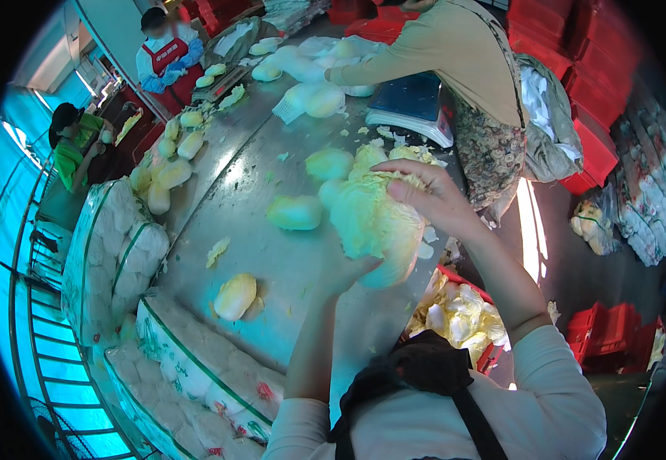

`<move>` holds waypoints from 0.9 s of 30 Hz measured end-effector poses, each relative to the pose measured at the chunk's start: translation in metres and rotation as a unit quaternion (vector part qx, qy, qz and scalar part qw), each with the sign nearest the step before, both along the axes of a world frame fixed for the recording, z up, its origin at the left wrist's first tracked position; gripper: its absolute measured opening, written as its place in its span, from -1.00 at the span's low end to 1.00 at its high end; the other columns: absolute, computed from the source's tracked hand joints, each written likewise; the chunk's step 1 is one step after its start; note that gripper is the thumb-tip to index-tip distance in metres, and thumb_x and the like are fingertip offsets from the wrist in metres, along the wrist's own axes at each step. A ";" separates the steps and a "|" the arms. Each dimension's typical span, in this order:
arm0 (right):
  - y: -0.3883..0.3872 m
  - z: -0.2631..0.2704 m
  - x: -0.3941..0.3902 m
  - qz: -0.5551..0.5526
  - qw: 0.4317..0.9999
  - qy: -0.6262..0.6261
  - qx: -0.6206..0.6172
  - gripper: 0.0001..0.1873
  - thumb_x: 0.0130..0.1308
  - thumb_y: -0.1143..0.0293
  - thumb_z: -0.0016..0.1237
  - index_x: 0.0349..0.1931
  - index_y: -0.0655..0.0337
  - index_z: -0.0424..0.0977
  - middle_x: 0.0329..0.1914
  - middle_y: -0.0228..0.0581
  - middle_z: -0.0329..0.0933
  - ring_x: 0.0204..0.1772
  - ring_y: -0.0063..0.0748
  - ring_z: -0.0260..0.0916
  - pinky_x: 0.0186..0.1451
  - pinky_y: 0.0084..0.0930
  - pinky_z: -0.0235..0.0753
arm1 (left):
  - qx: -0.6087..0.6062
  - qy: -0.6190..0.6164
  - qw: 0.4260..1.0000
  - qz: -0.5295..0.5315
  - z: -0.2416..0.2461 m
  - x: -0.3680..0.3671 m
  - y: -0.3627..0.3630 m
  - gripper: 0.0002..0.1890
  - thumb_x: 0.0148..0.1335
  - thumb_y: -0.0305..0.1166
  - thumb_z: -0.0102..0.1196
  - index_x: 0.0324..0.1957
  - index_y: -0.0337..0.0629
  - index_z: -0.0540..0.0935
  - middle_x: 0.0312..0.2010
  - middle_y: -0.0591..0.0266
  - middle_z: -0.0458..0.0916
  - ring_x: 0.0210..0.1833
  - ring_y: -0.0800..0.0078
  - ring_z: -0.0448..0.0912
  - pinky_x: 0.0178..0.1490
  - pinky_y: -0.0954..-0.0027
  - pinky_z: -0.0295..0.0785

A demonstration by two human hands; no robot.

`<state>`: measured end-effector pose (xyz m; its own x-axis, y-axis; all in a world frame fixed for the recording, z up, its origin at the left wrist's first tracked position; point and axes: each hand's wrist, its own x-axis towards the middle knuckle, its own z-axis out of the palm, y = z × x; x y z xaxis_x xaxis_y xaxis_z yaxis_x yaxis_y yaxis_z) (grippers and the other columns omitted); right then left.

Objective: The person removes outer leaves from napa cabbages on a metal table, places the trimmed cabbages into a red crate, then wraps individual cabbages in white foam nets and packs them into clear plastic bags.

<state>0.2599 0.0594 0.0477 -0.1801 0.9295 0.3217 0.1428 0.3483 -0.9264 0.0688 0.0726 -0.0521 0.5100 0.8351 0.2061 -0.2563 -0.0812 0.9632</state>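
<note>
A napa cabbage (387, 230) with ruffled pale yellow-green outer leaves is between my two hands, over the steel table (218, 190). My left hand (341, 270) supports its near left side, thumb against the leaves. From the far right, my right hand (425, 192) grips the leafy top, fingers curled over the ruffled edge. Just left of it lies a trimmed cabbage (294, 213), with another cabbage (330, 164) behind. A smaller yellowish cabbage (235, 296) rests alone nearer the table's front left.
A red crate (465, 316) full of stripped leaves stands below the table's right edge. Bagged white bundles (206, 368) line the left side. Beyond are a digital scale (410, 109), netted cabbages (316, 100) and a co-worker (459, 63) reaching across. More cabbages (166, 175) lie far left.
</note>
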 end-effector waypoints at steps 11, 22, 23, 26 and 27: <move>0.026 -0.020 -0.014 -0.051 0.995 0.085 -0.023 -0.74 0.12 0.51 -0.06 -0.14 0.32 0.42 -0.35 -0.24 0.52 -0.28 -0.59 0.39 -0.18 -0.60 0.40 | -0.209 -0.185 0.960 -0.026 -0.030 -0.022 -0.011 -0.15 -0.10 -0.02 0.18 0.20 -0.19 0.16 0.07 0.14 0.34 0.08 0.32 0.37 0.08 0.24 0.36; -0.005 -0.016 -0.033 -0.390 0.897 0.066 0.198 -0.77 0.15 0.55 -0.08 -0.15 0.32 0.39 -0.30 -0.28 0.48 -0.24 -0.61 0.36 -0.20 -0.64 0.35 | -0.223 -0.487 0.841 -0.078 -0.005 0.000 0.005 -0.08 -0.05 0.34 -0.10 0.29 0.05 0.07 0.24 0.06 0.14 0.29 0.00 0.06 0.27 -0.08 -0.01; -0.016 -0.019 -0.033 -0.401 0.891 0.107 0.184 -0.77 0.17 0.55 -0.10 -0.13 0.32 0.38 -0.31 -0.31 0.45 -0.25 -0.60 0.35 -0.20 -0.64 0.34 | -0.235 -0.498 0.831 -0.076 -0.003 -0.005 0.008 -0.08 -0.05 0.34 -0.09 0.29 0.06 0.07 0.24 0.06 0.13 0.30 -0.02 0.03 0.28 -0.11 -0.05; -0.053 -0.048 -0.016 -0.421 0.885 0.125 0.156 -0.75 0.26 0.53 -0.18 -0.05 0.30 0.32 -0.21 -0.31 0.39 -0.25 -0.59 0.34 -0.15 -0.68 0.34 | -0.265 -0.555 0.776 -0.140 0.003 -0.024 0.014 -0.08 -0.07 0.34 -0.07 0.27 0.04 0.10 0.24 0.07 0.14 0.29 -0.05 0.04 0.24 -0.21 -0.07; -0.070 -0.066 -0.005 -0.374 0.903 0.164 0.129 -0.74 0.29 0.52 -0.22 -0.02 0.30 0.29 -0.16 -0.28 0.37 -0.22 -0.57 0.34 -0.13 -0.68 0.34 | -0.273 -0.577 0.750 -0.174 0.003 -0.028 0.016 -0.08 -0.08 0.34 -0.07 0.27 0.03 0.11 0.23 0.07 0.15 0.28 -0.06 0.06 0.22 -0.25 -0.05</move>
